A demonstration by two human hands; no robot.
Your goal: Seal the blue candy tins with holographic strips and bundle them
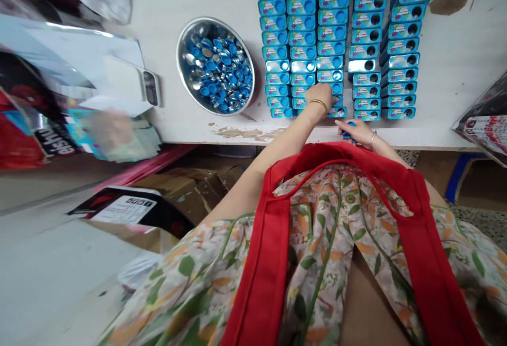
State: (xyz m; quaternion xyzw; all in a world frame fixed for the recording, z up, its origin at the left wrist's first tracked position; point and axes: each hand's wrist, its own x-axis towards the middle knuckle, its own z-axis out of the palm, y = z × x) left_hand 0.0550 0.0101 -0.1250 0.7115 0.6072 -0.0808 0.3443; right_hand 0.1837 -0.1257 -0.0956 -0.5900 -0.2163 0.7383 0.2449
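My left hand (319, 96) is curled over the near end of the third column of blue tins (332, 17), with its thumb on a tin there. Whatever its fingers may hold is hidden. Just in front of the table edge, my right hand (359, 132) is closed around several blue caps (348, 128). In the three left columns, round blue caps show on the tins. Dark round holes show on the tins of the fourth column (368, 36) and the fifth column (403, 46).
A steel bowl (182, 79) full of blue and silver caps stands left of the tins. Farther left are a white device (134, 82) and stacked printed sheets (119, 137). A dark printed bag (487, 119) lies at the right. Cardboard boxes (198, 185) sit below the table (174, 132).
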